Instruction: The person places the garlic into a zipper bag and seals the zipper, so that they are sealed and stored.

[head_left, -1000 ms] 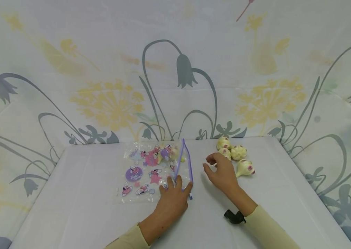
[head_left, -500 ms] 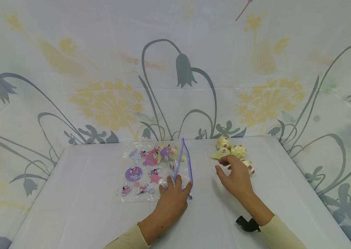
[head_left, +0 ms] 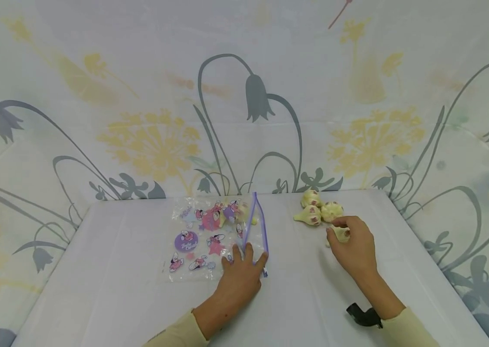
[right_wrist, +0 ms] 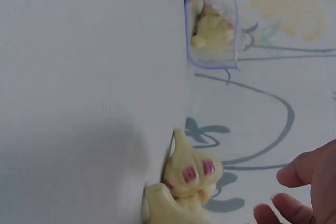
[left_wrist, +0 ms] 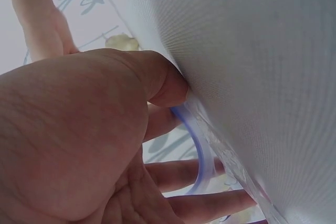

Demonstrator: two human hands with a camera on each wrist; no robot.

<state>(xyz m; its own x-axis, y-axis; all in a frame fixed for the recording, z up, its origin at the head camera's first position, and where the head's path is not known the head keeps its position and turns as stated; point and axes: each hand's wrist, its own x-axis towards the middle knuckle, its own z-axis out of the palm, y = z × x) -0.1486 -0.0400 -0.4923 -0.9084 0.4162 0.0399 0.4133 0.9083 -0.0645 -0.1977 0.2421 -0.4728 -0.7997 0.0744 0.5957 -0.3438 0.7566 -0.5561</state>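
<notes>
A clear zip bag (head_left: pixel 201 277) with pink and purple cartoon prints lies flat on the table, its purple-edged mouth facing right. My left hand (head_left: pixel 242 277) rests on the bag near that mouth, fingers spread. The right wrist view looks into the gaping mouth, where pale garlic bulbs (right_wrist: pixel 214 31) show. My right hand (head_left: pixel 357 248) hovers over the nearest loose garlic bulb (head_left: pixel 342 234), thumb and fingers parted on either side of it and partly hiding it. In the right wrist view a gap shows between the fingertips (right_wrist: pixel 287 177) and this bulb (right_wrist: pixel 170 207).
Beyond my right hand, three more garlic bulbs (head_left: pixel 309 216) with purple-red marks sit close together near the table's back edge. A white table (head_left: pixel 118 299) lies beneath everything. Flower-printed cloth (head_left: pixel 162 72) rises behind and at both sides. A black device (head_left: pixel 363 315) is on the right wrist.
My right hand has moved away from the bag, rightward to the nearest garlic bulb, uncovering the bulb with its stem pointing left. The left hand and the bag have stayed put.
</notes>
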